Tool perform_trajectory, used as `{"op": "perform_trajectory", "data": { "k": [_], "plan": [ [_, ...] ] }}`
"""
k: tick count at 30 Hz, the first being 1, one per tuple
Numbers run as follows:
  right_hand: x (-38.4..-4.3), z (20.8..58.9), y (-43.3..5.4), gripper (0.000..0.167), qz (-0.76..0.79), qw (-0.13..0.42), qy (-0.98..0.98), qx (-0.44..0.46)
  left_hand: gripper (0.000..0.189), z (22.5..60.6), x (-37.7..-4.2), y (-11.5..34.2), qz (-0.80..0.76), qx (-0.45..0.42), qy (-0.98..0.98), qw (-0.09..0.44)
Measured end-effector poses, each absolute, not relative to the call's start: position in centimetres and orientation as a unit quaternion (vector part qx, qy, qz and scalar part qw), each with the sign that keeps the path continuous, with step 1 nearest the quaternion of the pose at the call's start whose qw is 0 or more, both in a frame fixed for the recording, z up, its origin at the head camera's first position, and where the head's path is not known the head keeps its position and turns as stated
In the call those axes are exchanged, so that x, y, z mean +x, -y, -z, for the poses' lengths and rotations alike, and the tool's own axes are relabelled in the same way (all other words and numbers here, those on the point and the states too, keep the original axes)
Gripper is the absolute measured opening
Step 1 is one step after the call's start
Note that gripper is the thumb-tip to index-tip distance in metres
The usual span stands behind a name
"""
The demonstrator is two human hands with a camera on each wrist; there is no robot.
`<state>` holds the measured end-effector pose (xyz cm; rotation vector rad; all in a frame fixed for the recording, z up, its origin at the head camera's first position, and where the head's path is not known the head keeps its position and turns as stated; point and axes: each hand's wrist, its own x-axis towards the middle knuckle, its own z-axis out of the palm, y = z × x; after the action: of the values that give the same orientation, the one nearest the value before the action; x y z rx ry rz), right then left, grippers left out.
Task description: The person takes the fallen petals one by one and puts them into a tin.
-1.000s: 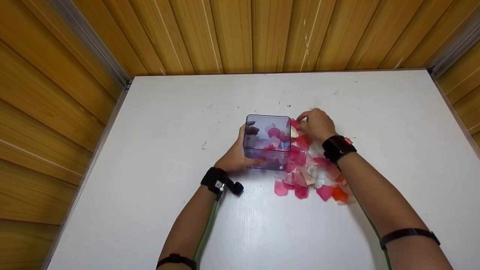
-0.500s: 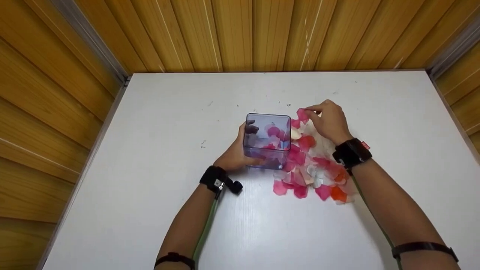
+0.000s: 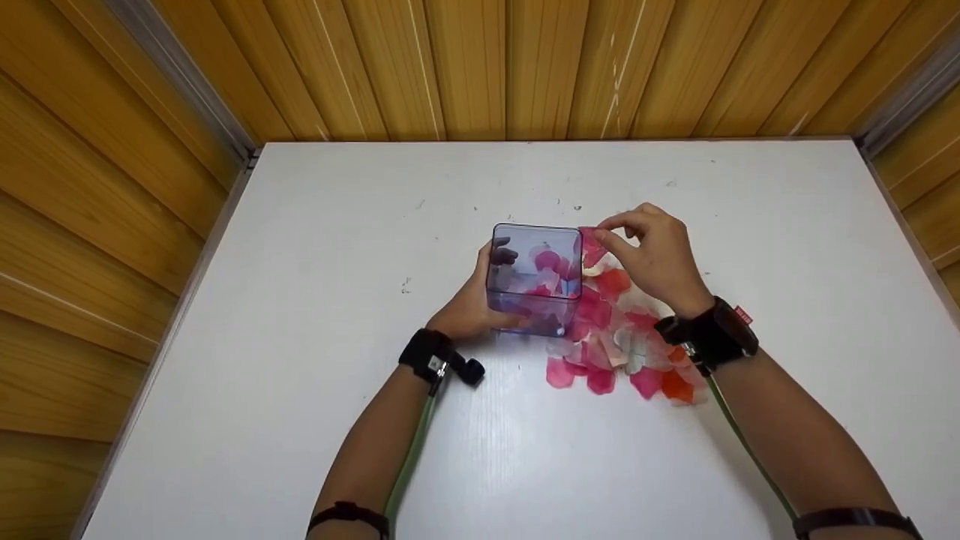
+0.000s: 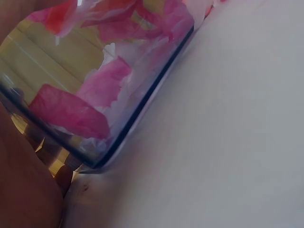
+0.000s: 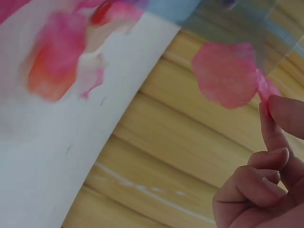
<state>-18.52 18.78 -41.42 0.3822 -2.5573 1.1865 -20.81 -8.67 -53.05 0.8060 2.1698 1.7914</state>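
Note:
A see-through bluish square box (image 3: pixel 536 238) stands near the middle of the white table, with pink and pale petals (image 4: pixel 71 111) inside it. My left hand (image 3: pixel 461 306) grips the box from its left side, thumb across the front and fingers behind. Just off the box's right rim, my right hand (image 3: pixel 660 255) pinches a pink artificial petal (image 5: pixel 225 76) between thumb and forefinger. A smaller pink piece sits right at the fingertips; whether it is a second petal I cannot tell. Below that hand lies a loose pile of petals (image 3: pixel 596 351) in pink, white and orange.
The white table (image 3: pixel 315 360) ends at a wood-patterned panel wall (image 3: pixel 465 67) at the back, with similar panels at left and right. Cabled cameras are strapped to both wrists, and the right forearm passes close to the pile's right edge.
My right hand picked a pink petal off the pile's far end, lifted it up and right, then carried it back left to the box's rim. The left hand and box stayed in place.

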Motion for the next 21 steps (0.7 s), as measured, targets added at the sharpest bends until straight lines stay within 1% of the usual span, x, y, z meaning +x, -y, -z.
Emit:
{"op": "perform_trajectory", "data": {
  "k": [8,12,21],
  "plan": [
    [-17.8,41.3,-17.0,0.012,-0.454,0.172,0.86,0.156,0.123,52.9,-20.8,8.5,-0.618,0.275,-0.728,0.114],
    [-17.7,41.5,-16.3,0.012,-0.476,0.166,0.849,0.159,0.123,52.9,-20.9,8.5,-0.621,0.279,-0.725,0.108],
    [-17.4,42.2,-14.1,0.018,-0.426,0.161,0.866,0.206,0.122,52.9,-20.8,8.6,-0.611,0.282,-0.733,0.1]
  ]
}}
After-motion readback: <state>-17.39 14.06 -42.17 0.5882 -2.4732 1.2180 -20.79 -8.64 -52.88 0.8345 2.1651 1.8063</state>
